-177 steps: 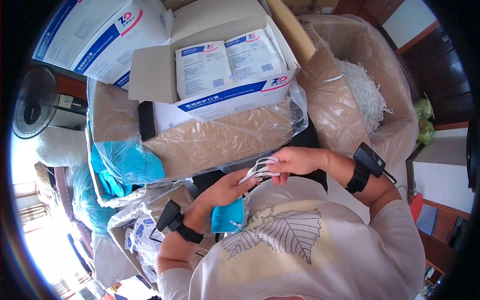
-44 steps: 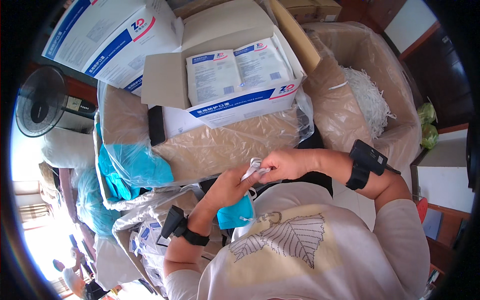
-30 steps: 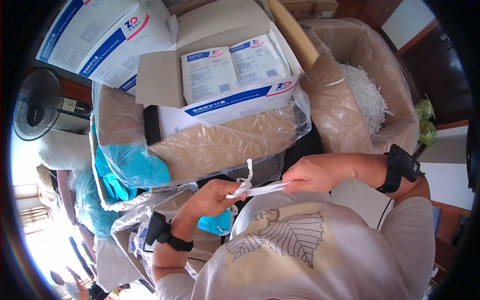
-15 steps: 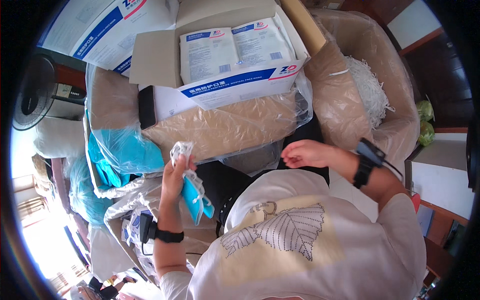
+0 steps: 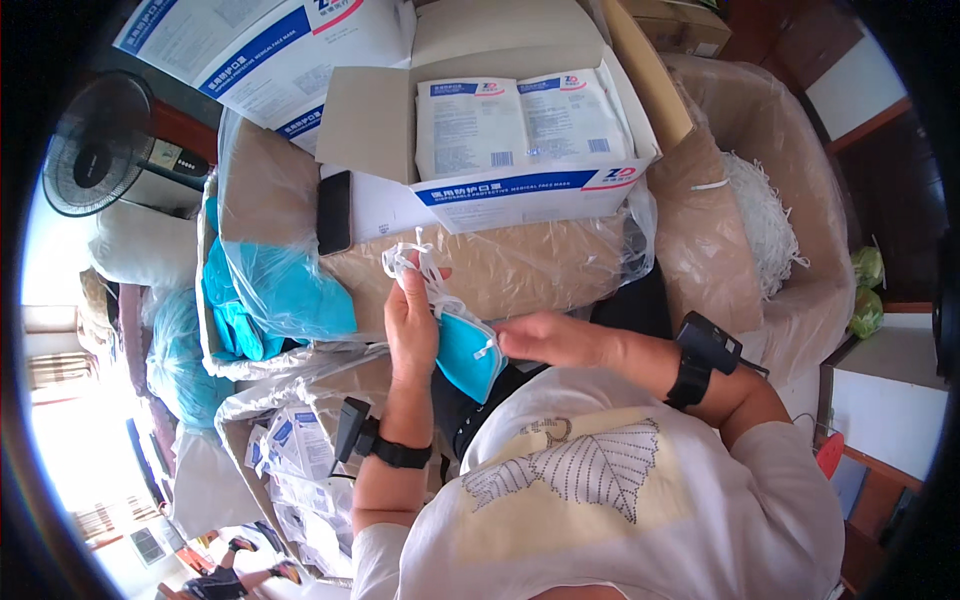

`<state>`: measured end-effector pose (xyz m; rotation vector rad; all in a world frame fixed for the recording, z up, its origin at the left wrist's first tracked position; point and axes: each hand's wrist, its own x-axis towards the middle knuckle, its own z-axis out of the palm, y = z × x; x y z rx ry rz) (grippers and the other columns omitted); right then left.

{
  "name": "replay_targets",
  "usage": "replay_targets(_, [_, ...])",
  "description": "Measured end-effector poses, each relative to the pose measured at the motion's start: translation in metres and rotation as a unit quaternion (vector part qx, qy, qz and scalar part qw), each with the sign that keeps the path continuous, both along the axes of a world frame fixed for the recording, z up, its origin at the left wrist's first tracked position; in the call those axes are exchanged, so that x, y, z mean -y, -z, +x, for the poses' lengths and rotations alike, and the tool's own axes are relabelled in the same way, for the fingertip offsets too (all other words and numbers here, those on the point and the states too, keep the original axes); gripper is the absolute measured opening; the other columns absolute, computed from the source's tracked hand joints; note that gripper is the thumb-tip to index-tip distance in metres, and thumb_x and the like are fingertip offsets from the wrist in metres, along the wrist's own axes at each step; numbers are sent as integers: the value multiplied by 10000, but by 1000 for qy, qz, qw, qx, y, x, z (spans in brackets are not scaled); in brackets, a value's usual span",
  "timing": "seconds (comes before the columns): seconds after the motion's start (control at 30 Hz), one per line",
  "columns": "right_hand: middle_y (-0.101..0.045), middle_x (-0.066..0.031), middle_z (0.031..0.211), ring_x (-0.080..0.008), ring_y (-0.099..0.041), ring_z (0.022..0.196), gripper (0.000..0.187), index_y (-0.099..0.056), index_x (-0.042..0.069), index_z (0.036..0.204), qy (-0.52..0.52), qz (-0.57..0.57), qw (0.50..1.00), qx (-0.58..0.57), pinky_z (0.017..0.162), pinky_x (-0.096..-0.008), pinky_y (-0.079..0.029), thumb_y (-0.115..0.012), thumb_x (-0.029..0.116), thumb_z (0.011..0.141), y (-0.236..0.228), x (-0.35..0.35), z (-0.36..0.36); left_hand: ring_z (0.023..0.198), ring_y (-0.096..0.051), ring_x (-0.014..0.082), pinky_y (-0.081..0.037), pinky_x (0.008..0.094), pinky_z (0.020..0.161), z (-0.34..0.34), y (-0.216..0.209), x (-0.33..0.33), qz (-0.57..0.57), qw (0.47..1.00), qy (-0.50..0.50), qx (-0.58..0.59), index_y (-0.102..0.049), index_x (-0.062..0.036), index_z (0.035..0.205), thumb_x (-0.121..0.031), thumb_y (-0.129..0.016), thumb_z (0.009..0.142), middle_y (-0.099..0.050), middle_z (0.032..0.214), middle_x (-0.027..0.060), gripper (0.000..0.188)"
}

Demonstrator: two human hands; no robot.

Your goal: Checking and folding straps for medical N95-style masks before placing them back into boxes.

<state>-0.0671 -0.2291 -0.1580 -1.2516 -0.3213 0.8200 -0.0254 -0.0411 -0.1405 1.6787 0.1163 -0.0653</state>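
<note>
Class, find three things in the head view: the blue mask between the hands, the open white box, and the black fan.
Blue mask (image 5: 467,357): head view, middle of its blue face.
Open white box (image 5: 540,206): head view, front wall.
Black fan (image 5: 94,162): head view, hub of its round guard.

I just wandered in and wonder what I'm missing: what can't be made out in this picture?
In the head view:
Whether the right hand grips the blue mask or only touches it: its fingertips are hidden at the mask's edge.
The white straps inside the left hand: its fingers cover them.
Anything beneath the white packets in the open box: the packets cover it.
The white-and-blue boxes: cut off by the upper edge.
</note>
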Motion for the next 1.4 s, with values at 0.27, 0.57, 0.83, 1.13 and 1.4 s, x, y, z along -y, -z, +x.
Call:
replay_targets(0.27, [-559, -23, 878, -65, -487, 780, 274, -529, 7, 1021, 277, -11, 957, -90, 715, -226, -415, -569, 215, 847, 2, -12, -2, 946, -512, 151, -397, 265, 825, -13, 17, 29, -210, 969, -101, -87, -373, -29, 1280, -390, -350, 929, -532, 1078, 85, 504])
replay_targets(0.57, [-503, -41, 970, -101, -474, 913, 255, -441, 24, 1059, 351, -46, 931, 83, 817, -259, -387, -542, 69, 829, 10, 35, -15, 1081, -460, 216, -408, 378, 884, -50, 42, 62, -367, 851, 63, -371, -266, -92, 1317, -350, -520, 866, -442, 1198, 102, 579])
replay_targets(0.83, [-434, -71, 1158, -135, -433, 1067, 465, -306, 31, 1219, 356, 15, 934, 8, 904, -284, -352, -547, 61, 822, 9, 61, -28, 1064, -472, 234, -388, 393, 921, -46, 25, 68, -355, 891, 106, -262, -314, -139, 1307, -29, -502, 840, -471, 1162, 87, 515])
replay_targets(1.13, [-536, -66, 1055, -132, -517, 959, 445, -417, -6, 1169, 339, 67, 905, -248, 832, -296, -422, -585, 237, 836, -4, 58, -50, 1134, -394, 210, -304, 360, 980, -60, 34, 69, -321, 942, 44, -85, -337, -128, 1269, 37, -460, 810, -400, 1233, 89, 504])
replay_targets(1.4, [-571, -58, 953, -97, -525, 839, 288, -498, -9, 1082, 390, -47, 916, -81, 763, -265, -436, -535, 168, 858, 15, 29, -49, 1099, -386, 171, -302, 305, 951, -67, 26, 75, -189, 978, 3, -86, -329, -102, 1249, -13, -463, 840, -389, 1222, 91, 440])
